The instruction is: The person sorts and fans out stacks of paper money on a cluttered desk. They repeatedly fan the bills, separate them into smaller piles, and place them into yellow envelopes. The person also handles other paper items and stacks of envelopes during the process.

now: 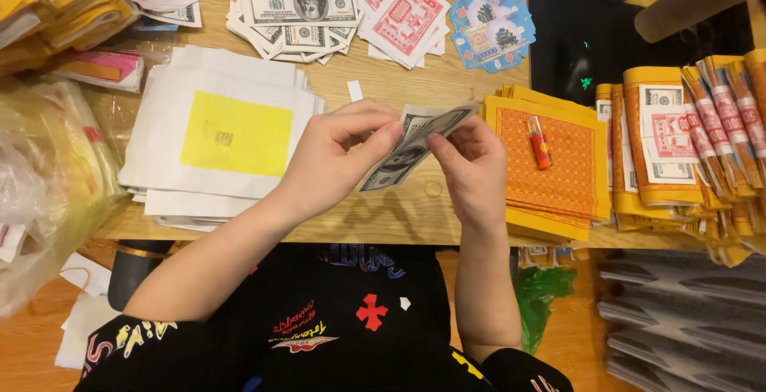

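Note:
My left hand (339, 156) and my right hand (471, 164) together pinch a thin stack of grey-green paper banknote sheets (408, 148), held tilted above the front of the wooden table (399, 212). The left thumb and fingers grip its upper left edge; the right fingers hold its right side. Left of my hands lies a pile of white sheets with a yellow square (231, 132). Right of my hands sits a pile of orange patterned paper (558, 160) with a small orange lighter (539, 142) on top.
More banknote sheets (295, 5), red-printed sheets (403, 17) and blue printed sheets (488, 25) lie at the back. Bundled orange and red paper packs (694, 140) fill the right. A black pad (590, 33), a clear plastic bag (40, 192) and yellow paper stacks (56, 9) surround them.

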